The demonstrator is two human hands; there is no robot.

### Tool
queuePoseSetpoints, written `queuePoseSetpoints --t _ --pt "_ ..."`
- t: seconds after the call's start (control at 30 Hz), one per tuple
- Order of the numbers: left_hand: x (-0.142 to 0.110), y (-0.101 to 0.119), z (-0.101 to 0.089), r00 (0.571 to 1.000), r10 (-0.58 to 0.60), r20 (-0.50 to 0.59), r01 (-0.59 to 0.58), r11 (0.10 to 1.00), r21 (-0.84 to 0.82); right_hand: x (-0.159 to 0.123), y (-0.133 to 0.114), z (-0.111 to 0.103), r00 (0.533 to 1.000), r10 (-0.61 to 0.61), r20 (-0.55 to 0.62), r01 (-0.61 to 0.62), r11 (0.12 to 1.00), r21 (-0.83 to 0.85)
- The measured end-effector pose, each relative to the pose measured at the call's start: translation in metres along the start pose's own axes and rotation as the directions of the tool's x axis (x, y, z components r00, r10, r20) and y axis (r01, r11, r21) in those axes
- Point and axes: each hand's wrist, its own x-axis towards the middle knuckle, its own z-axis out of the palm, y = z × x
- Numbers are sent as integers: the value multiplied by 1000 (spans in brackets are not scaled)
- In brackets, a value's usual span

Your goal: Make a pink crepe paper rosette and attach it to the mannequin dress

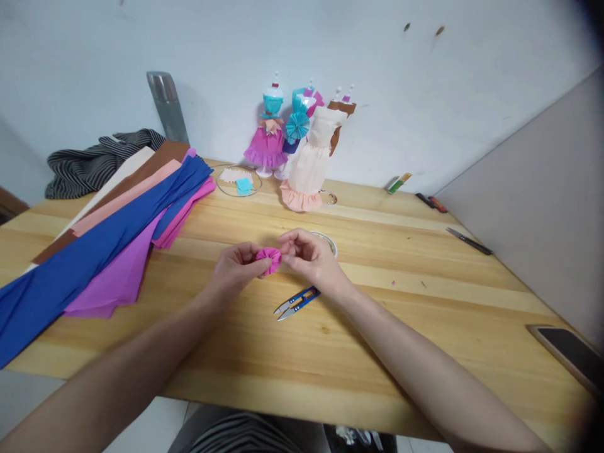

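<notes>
A small round rosette (pixel 269 260), bright pink and pleated like crepe paper, is pinched between the thumb and fingers of my left hand (pixel 240 263). Close against its right edge is my right hand (pixel 311 257), thumb and fingertips drawn together; whatever lies between them is too small to make out. Blue-handled thread snips (pixel 296 303) rest on the wooden table below my right hand, blades pointing left. A roll of white tape (pixel 329 241) is partly hidden behind that hand.
Folded coloured sheets (pixel 108 233) cover the table's left side beside a striped cloth (pixel 94 160) and a bottle (pixel 168 107). Several dressed miniature mannequins (pixel 302 135) stand at the wall. A dark-handled knife (pixel 469 241) and a phone (pixel 566 352) lie at right.
</notes>
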Motion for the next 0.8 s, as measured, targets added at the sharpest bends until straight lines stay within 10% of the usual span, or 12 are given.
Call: queuePoseSetpoints --t 0.8 --pt "-2 7 5 1000 -20 -18 20 1000 12 -4 3 4 996 -67 57 77 981 -176"
